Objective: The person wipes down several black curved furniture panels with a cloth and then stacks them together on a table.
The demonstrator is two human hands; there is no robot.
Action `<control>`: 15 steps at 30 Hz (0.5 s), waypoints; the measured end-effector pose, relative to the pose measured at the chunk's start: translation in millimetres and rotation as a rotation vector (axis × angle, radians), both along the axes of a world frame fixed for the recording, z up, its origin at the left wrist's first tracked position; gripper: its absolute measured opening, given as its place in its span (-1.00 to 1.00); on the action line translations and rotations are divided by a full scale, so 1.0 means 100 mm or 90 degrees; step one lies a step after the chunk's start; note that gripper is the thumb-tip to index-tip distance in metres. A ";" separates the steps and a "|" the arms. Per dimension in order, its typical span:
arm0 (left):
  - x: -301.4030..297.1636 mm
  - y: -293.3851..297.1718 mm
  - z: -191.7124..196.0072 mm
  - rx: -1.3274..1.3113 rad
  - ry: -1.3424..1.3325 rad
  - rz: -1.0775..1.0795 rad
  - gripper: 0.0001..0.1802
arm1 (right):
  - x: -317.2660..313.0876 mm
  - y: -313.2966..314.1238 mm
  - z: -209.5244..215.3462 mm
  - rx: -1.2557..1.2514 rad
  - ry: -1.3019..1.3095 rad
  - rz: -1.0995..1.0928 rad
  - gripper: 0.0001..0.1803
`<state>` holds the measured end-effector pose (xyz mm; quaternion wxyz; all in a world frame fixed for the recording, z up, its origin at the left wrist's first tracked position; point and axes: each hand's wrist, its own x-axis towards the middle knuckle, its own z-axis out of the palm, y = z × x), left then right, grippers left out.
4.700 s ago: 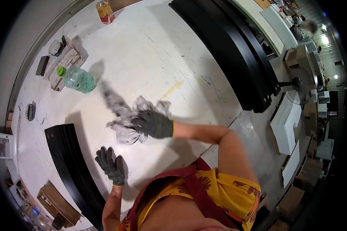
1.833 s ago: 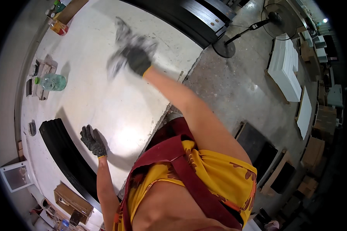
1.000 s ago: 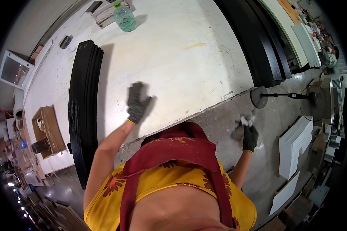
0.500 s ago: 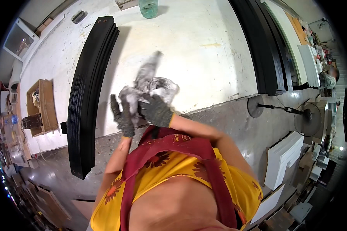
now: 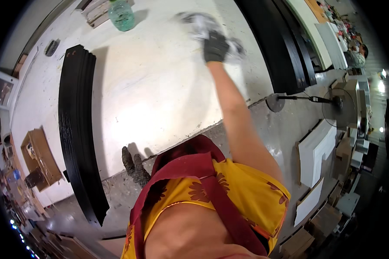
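Observation:
My right hand (image 5: 215, 47), in a dark grey work glove, is stretched far out over the white worktable (image 5: 160, 86). Under its fingers is a crumpled grey-white rag (image 5: 202, 25), pressed against the tabletop and smeared by motion. My left hand (image 5: 136, 167), gloved the same way, hangs at the near table edge with its visible fingers apart and nothing in them. To its left lies a stack of long black boards (image 5: 77, 125), which runs past the near edge.
More long black boards (image 5: 281, 47) lie at the right of the table. A green-tinted plastic bottle (image 5: 122, 16) stands at the back, and a cardboard box (image 5: 39, 157) sits at the left. A fan (image 5: 322, 100) stands on the floor to the right.
My right hand has swept the rag away from me and to the right. My left hand has come off the rag and drawn back to the near edge. The view has shifted.

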<state>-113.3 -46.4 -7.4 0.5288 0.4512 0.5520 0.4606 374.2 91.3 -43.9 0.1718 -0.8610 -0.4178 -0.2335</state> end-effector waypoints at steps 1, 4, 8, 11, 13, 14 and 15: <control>0.06 0.03 0.00 -0.009 0.002 -0.031 -0.43 | 0.24 -0.52 0.00 0.023 -0.019 -0.047 -0.70; 0.23 0.21 0.05 -0.024 0.008 -0.135 -0.44 | 0.52 -2.42 -0.04 0.009 -0.031 -0.229 -0.72; 0.36 0.51 0.12 0.006 -0.006 -0.253 -0.46 | 0.11 -5.09 -0.55 -0.295 0.469 -0.471 -0.47; 0.41 0.68 0.14 0.026 -0.044 -0.273 -0.49 | -0.64 -6.35 -0.68 -0.142 0.720 -0.188 -0.34; 0.54 0.68 0.12 0.002 -0.099 -0.310 -0.54 | -0.89 -7.01 -0.73 0.330 1.015 -0.418 -0.46; 0.59 0.67 0.04 -0.013 -0.128 -0.328 -0.54 | -0.89 -7.19 -0.75 0.599 1.121 -0.513 -0.51; 0.61 0.67 0.16 -0.025 -0.124 -0.350 -0.54 | -0.96 -6.87 -0.81 0.087 0.878 -0.606 -0.52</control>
